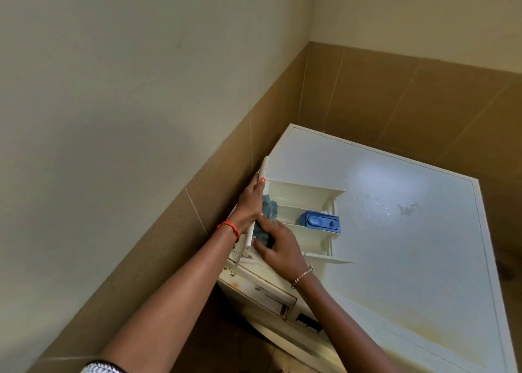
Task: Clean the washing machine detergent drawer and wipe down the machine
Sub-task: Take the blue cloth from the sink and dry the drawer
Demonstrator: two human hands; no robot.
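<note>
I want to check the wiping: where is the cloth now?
In the head view, the blue cloth is inside the detergent drawer, at its front end, under the right hand, left of the blue insert.

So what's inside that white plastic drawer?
The white plastic detergent drawer holds a blue plastic cap in its middle compartment and a crumpled blue-grey cloth gripped by the right hand. Cloth and hand cover the floor near the front.

The drawer (305, 200) is cream-white with a blue insert (320, 221); the cloth (268, 209) is dusty teal. The washing machine (395, 231) is white, yellowed toward its front; the tiles (395, 104) are brown, the wall (113, 62) cream.
</note>
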